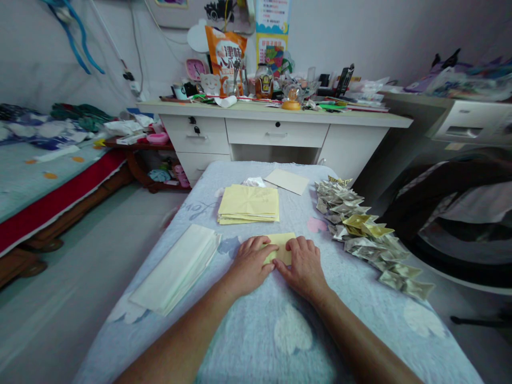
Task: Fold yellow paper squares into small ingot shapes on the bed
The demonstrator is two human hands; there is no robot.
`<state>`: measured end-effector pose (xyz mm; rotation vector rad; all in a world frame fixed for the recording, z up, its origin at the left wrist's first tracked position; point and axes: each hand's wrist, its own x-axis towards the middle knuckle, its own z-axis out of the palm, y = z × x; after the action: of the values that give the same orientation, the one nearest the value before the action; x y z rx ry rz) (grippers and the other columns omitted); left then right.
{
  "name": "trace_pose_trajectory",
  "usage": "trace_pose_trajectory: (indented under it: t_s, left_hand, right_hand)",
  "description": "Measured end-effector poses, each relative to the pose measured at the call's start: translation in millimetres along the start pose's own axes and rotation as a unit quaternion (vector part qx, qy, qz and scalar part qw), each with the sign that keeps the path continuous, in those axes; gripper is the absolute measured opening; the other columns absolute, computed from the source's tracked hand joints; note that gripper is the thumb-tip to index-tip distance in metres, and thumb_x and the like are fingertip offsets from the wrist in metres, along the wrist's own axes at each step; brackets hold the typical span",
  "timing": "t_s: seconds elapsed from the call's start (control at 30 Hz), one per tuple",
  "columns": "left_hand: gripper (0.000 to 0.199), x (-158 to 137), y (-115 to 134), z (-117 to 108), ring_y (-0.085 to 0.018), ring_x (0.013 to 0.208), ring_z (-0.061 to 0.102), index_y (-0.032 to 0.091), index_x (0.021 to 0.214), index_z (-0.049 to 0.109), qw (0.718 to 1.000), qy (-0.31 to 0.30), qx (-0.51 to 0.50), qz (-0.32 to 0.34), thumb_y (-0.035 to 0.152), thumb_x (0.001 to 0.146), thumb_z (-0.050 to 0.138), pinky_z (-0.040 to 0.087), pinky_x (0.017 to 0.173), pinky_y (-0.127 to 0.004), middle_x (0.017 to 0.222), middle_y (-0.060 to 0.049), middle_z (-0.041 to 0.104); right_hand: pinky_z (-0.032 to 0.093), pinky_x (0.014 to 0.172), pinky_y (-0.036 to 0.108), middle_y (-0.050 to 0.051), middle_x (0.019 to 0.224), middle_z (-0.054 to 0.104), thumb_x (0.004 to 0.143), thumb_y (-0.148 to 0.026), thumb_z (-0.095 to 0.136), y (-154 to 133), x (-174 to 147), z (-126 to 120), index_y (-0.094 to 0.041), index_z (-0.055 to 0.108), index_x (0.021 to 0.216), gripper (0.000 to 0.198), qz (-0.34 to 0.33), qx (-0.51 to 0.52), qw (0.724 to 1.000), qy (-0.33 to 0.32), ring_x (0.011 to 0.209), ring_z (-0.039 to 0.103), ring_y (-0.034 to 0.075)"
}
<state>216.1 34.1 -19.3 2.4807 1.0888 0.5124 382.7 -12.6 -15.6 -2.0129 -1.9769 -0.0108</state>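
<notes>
A small yellow sheet of paper (280, 246) lies on the cloth-covered table, partly hidden under both hands. My left hand (251, 262) covers its left side, fingers curled over it and thumb reaching in. On the right side my right hand (304, 265) grips the same paper, its thumb near the left hand's at the near edge. Just beyond them sits a stack of yellow paper (248, 204). To the left is a bundle of long, pale folded paper (176, 268). Along the table's right edge runs a row of folded paper pieces (370, 234), grey with some gold ones.
Behind the stack are a cream card (287, 181) and a crumpled white tissue (254, 182). A white desk (276, 111) with a honey-coloured jar (264, 82) and clutter stands at the far end. A washing machine (476, 120) is on the right, a bed (52, 184) on the left.
</notes>
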Motion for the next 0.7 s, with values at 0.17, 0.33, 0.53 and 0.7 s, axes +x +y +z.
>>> trace_pose_trajectory:
  t_s: [0.17,0.33,0.53,0.7]
  left_hand:
    - [0.044,-0.5,-3.2,-2.0,-0.022,0.123,0.039,0.035,0.124,0.053,1.0,-0.015,0.012,-0.011,0.028,0.081,0.06,0.03,0.106,-0.041,0.13,-0.002,0.047]
    - [0.051,-3.0,-11.1,-7.5,-0.025,0.127,0.034,0.039,0.129,0.048,0.998,-0.045,0.031,-0.036,0.03,0.081,0.059,0.027,0.107,-0.045,0.137,-0.002,0.042]
    - [0.057,-3.7,-17.1,-16.7,-0.024,0.132,0.029,0.038,0.134,0.044,0.993,-0.098,0.028,-0.054,0.028,0.08,0.058,0.024,0.109,-0.043,0.143,-0.003,0.035]
    - [0.057,-3.3,-17.6,-20.9,-0.024,0.135,0.026,0.038,0.134,0.044,0.992,-0.116,0.021,-0.053,0.027,0.08,0.057,0.022,0.11,-0.043,0.145,-0.003,0.034]
  right_hand:
    - [0.034,0.077,0.038,0.009,0.095,0.053,0.078,-0.065,0.052,0.9,-0.9,-0.1,-0.018,0.055,0.099,0.051,0.016,-0.013,1.0,0.001,0.09,0.046,0.026]
    - [0.034,0.085,0.043,0.013,0.115,0.051,0.075,-0.067,0.053,13.5,-2.6,1.1,-0.017,0.046,0.126,0.071,0.029,-0.017,0.999,0.013,0.101,0.045,0.03]
    - [0.028,0.098,0.049,0.015,0.133,0.043,0.076,-0.063,0.053,37.0,-3.9,4.2,-0.019,0.027,0.144,0.086,0.038,-0.019,0.999,-0.009,0.121,0.037,0.034]
    - [0.028,0.101,0.051,0.014,0.137,0.041,0.078,-0.054,0.056,49.3,-3.5,3.4,-0.024,0.02,0.148,0.085,0.038,0.001,0.999,-0.037,0.125,0.036,0.033]
